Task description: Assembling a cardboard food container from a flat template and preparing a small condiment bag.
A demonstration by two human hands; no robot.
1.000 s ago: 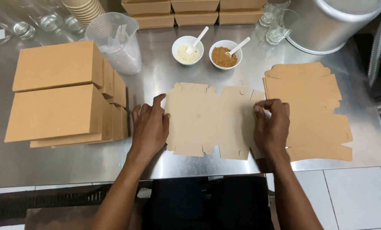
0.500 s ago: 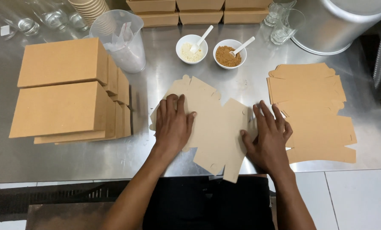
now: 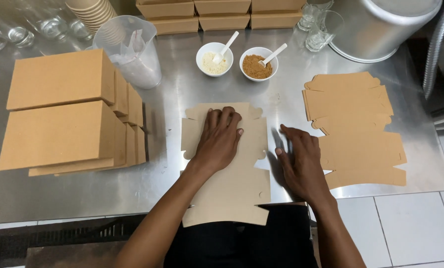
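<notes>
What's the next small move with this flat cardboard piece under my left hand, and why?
Probably lift a side flap with the right hand to begin a fold. The left hand already presses the box blank flat on the steel table, while the right hand rests empty beside its edge.

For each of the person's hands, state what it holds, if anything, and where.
Neither grips anything. The left hand presses flat on the folded cardboard blank; the right hand rests open on the steel table.
</notes>
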